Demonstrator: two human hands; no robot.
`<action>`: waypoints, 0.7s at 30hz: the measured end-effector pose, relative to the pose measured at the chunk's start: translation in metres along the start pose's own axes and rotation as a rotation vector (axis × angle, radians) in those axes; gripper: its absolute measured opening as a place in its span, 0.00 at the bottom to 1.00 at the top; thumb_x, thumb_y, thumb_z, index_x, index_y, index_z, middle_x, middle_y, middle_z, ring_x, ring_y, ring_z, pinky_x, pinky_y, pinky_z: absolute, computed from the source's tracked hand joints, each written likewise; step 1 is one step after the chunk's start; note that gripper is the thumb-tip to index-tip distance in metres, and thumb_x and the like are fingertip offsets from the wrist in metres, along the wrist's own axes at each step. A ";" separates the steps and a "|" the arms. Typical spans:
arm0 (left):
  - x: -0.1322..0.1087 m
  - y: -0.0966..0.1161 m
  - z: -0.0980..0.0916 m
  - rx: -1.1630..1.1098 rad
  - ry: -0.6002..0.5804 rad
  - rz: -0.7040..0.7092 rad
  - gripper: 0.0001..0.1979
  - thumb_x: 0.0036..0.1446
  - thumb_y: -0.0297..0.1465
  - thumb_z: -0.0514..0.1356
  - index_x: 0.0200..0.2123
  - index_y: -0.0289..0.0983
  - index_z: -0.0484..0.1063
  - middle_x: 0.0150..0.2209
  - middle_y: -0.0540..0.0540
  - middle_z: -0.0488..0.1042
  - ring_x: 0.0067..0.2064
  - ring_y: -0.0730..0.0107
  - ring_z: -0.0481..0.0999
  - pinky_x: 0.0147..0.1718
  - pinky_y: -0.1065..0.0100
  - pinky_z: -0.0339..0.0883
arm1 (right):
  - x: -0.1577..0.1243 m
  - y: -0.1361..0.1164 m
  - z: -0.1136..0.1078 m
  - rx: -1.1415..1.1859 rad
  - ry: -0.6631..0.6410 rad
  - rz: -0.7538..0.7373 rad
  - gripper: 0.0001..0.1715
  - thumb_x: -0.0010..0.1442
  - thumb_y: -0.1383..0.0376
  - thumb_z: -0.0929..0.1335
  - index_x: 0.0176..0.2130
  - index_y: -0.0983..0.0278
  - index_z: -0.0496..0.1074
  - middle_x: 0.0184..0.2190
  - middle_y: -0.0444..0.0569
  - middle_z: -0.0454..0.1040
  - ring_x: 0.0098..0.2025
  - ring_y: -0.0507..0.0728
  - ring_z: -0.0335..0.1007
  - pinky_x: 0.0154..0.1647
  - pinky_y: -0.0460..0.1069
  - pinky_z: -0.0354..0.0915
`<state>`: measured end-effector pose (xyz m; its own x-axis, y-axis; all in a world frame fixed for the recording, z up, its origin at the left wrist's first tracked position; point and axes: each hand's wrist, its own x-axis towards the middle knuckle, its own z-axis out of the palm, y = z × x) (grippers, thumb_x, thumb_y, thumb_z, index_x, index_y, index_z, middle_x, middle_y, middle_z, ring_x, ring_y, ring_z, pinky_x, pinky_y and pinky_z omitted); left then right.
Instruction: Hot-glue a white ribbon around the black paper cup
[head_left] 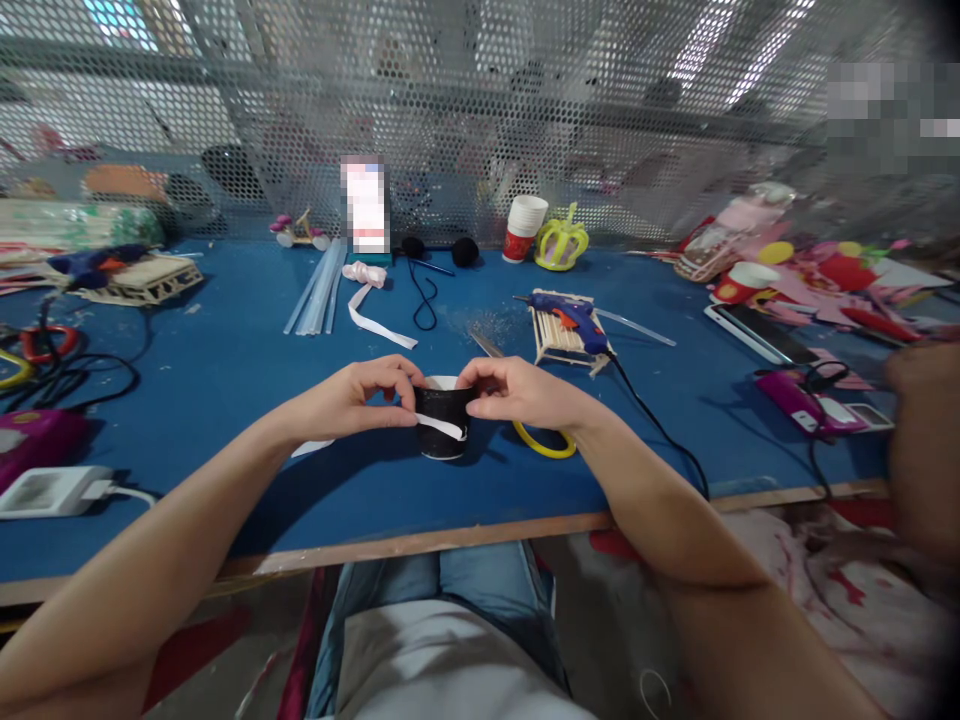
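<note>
A small black paper cup (442, 432) stands on the blue table (225, 400) just in front of me. A white ribbon strip (441, 427) runs across its side. My left hand (352, 395) is closed in a pinch on the left end of that strip beside the cup. My right hand (514, 390) has its fingers curled over the cup's right rim, pressing the strip's other end. A yellow ring (541, 445) lies on the table under my right wrist.
A blue glue gun (574, 318) rests on a stick rack behind the cup, its cord trailing right. More white ribbon (371, 295), clear sticks (319, 285), paper cups (523, 228), a yellow crown (561, 243) and a power strip (52, 490) lie around. Another person's arm (922, 440) is at right.
</note>
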<state>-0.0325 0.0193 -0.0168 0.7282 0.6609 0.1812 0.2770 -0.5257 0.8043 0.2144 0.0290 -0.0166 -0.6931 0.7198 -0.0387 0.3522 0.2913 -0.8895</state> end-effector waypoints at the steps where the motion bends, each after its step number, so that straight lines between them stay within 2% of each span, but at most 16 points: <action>1: 0.000 0.000 0.000 -0.006 0.001 -0.003 0.05 0.52 0.30 0.59 0.29 0.34 0.69 0.42 0.43 0.68 0.45 0.70 0.69 0.48 0.66 0.61 | 0.000 0.000 0.000 -0.014 0.005 -0.007 0.11 0.52 0.65 0.67 0.37 0.66 0.67 0.30 0.44 0.67 0.29 0.49 0.61 0.32 0.46 0.60; 5: 0.000 0.000 0.000 -0.020 0.001 -0.008 0.05 0.52 0.30 0.60 0.29 0.34 0.69 0.42 0.43 0.68 0.45 0.70 0.69 0.48 0.66 0.61 | -0.001 -0.004 0.002 -0.120 0.083 -0.056 0.09 0.51 0.66 0.67 0.35 0.66 0.68 0.30 0.44 0.65 0.27 0.47 0.58 0.29 0.45 0.58; 9: 0.000 0.000 0.000 -0.040 0.004 -0.017 0.05 0.53 0.31 0.59 0.29 0.34 0.69 0.42 0.43 0.68 0.45 0.70 0.68 0.48 0.65 0.61 | -0.005 -0.007 0.007 -0.142 0.103 -0.006 0.12 0.52 0.68 0.64 0.40 0.65 0.68 0.23 0.41 0.63 0.23 0.47 0.56 0.25 0.44 0.55; 13: 0.000 0.002 0.001 -0.045 0.073 -0.025 0.05 0.52 0.31 0.59 0.28 0.34 0.69 0.42 0.43 0.67 0.44 0.70 0.69 0.45 0.66 0.63 | -0.005 -0.006 0.012 -0.138 0.117 -0.005 0.13 0.52 0.70 0.63 0.40 0.65 0.69 0.24 0.41 0.65 0.24 0.47 0.58 0.25 0.44 0.55; 17: -0.002 0.008 0.001 -0.049 0.144 -0.052 0.06 0.51 0.30 0.60 0.27 0.33 0.69 0.37 0.45 0.67 0.37 0.73 0.69 0.37 0.70 0.64 | -0.004 -0.007 0.014 -0.171 0.139 -0.030 0.13 0.51 0.70 0.63 0.39 0.66 0.69 0.24 0.42 0.66 0.24 0.47 0.58 0.25 0.44 0.56; 21: -0.003 0.011 0.002 -0.074 0.104 -0.217 0.08 0.52 0.32 0.59 0.27 0.33 0.66 0.25 0.51 0.65 0.25 0.80 0.62 0.23 0.75 0.57 | -0.006 -0.011 0.013 -0.194 0.122 -0.023 0.14 0.50 0.72 0.63 0.40 0.66 0.69 0.23 0.41 0.64 0.24 0.47 0.58 0.25 0.44 0.56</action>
<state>-0.0302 0.0102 -0.0096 0.5875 0.8074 0.0541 0.3699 -0.3275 0.8694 0.2062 0.0134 -0.0124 -0.6255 0.7789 0.0458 0.4596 0.4153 -0.7851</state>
